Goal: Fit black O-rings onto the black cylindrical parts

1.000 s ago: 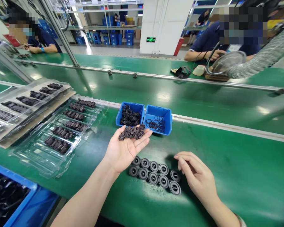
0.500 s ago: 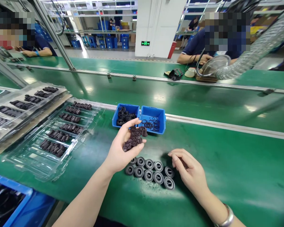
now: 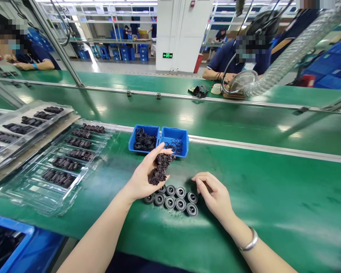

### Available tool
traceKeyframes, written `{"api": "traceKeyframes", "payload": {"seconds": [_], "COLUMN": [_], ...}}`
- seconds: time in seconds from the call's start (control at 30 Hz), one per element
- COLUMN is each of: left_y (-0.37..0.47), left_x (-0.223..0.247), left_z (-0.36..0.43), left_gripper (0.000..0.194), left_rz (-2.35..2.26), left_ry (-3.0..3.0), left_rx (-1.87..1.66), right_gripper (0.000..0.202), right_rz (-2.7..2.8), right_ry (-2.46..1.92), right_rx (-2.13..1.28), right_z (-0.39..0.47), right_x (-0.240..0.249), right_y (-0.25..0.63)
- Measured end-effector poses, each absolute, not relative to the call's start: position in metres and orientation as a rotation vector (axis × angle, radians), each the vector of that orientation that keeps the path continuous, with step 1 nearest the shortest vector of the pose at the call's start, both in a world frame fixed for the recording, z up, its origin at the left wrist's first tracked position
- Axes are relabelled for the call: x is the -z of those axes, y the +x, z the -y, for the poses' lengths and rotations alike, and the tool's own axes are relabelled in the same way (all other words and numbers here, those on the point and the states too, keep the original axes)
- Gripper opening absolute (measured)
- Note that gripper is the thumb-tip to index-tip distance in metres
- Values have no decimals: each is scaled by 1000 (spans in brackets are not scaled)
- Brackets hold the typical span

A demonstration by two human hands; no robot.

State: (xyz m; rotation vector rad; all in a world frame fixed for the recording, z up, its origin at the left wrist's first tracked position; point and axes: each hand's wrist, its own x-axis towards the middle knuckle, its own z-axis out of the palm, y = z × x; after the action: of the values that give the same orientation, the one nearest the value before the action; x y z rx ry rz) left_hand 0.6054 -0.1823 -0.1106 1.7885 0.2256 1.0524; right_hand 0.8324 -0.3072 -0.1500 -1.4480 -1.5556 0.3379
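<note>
My left hand is closed around a cluster of small dark brown, swirl-shaped parts, held above the bench. Below it, two rows of round black ringed parts stand on the green surface, some partly covered by the hand. To the right of these rows is my right hand, its fingers curled inward and its fingertips close to the end parts. Whatever its fingers may hold is hidden. Just beyond my left hand, a blue bin contains thin black rings.
Thicker black rings fill a second blue bin. Clear trays with brown parts lie to the left, and a larger blue crate sits at lower left. A metal rail crosses the bench; people work beyond it.
The view has shifted, so the bench appears farther left and slightly higher. My left hand has moved slightly right over the round parts. My right hand stays beside them.
</note>
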Motion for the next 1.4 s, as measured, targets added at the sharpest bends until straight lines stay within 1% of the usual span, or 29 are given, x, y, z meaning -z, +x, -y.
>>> {"api": "traceKeyframes", "payload": {"seconds": [0.27,0.83,1.03,1.17,1.27,1.4], "left_y": [605,603,606,608,609,614], "left_x": [102,100,97,97,99,100], "left_z": [186,186,191,196,200,209], "left_gripper": [85,84,83,81,74,59], "left_rz": [-236,-262,-197,-153,-161,-233], "left_ry": [1729,1708,1587,1466,1369,1240], "left_rx": [-942,-957,-952,-905,-864,-817], "right_gripper": [19,18,18,12,20,34], "right_rz": [1557,1528,1493,1377,1329,1417], "right_ry": [-1428,-1418,-1427,-1390,-1311,-1216], "right_rx": [-334,-359,-357,-413,-477,-567], "right_z": [308,309,308,308,309,309], "right_x": [149,150,151,145,129,106], "right_y": [833,831,832,828,818,800]}}
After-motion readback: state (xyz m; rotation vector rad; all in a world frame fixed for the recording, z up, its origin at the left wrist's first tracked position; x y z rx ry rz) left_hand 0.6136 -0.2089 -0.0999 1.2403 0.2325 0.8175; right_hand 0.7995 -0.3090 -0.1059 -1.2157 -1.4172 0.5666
